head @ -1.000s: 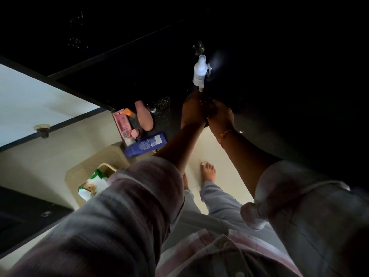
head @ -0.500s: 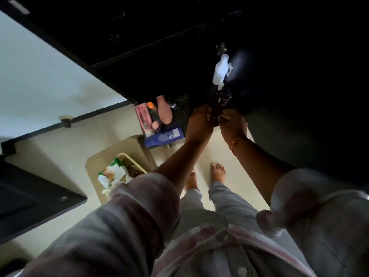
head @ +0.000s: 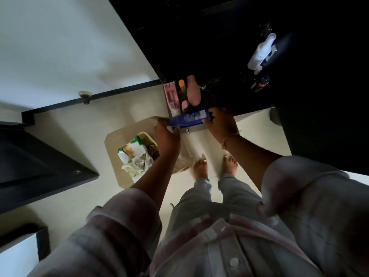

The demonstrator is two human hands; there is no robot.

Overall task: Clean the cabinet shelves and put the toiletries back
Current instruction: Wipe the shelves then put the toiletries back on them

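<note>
Two hands grip the blue tube (head: 189, 117) at the worktop (head: 219, 47) edge. The left hand (head: 166, 137) curls its fingers round the tube's left end, the right hand (head: 220, 124) round its right end.

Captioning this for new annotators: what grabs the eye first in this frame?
The blue tube at the edge of the dark counter: the right hand grips one end and the left hand is at the other, its grip unclear. Below, on the pale floor, is an open bin with a green-and-white pack on top. A white bottle shows pale further back on the counter.
</note>
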